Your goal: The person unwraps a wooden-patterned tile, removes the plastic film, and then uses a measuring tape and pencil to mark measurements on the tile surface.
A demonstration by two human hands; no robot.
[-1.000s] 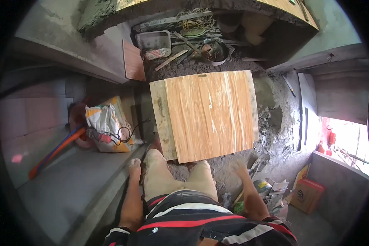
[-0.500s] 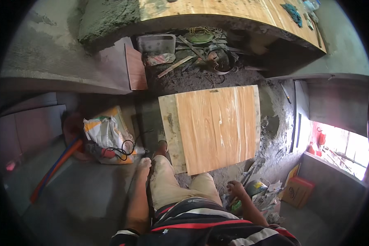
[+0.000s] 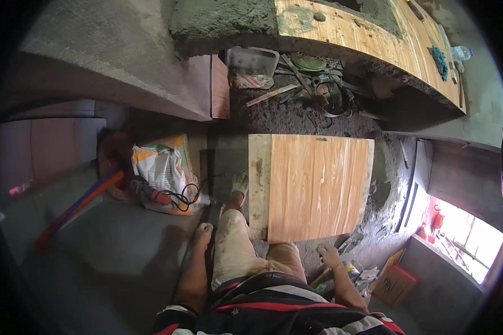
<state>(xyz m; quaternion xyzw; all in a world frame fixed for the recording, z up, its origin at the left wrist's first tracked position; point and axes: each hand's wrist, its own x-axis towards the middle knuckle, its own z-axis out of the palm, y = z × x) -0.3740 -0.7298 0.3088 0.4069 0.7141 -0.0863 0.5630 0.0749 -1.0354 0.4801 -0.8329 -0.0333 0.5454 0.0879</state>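
My left hand (image 3: pixel 205 233) hangs low beside my left leg, near the edge of a grey surface. Its fingers are foreshortened, and I see nothing held in it. To the right of my right knee is my right hand (image 3: pixel 330 255), its fingers loosely bent and apart with nothing between them. It is close to the near right corner of a wood-patterned tile (image 3: pixel 313 190) but does not visibly touch it. That tile lies in front of my knees on a paler, stained board (image 3: pixel 259 190), which shows along its left and right sides.
To the left are a white and yellow sack (image 3: pixel 159 167), a corded power tool (image 3: pixel 153 194) and an orange-blue pipe (image 3: pixel 86 206). Ahead, a tiled counter (image 3: pixel 369 39) overhangs a grey crate (image 3: pixel 254 60) and wood scraps. A red-brown box (image 3: pixel 394 285) stands right, below a window opening.
The whole view has shifted, with the tile and counter now further right in it. My right hand has moved up nearer the tile's corner. The tile and board appear unmoved.
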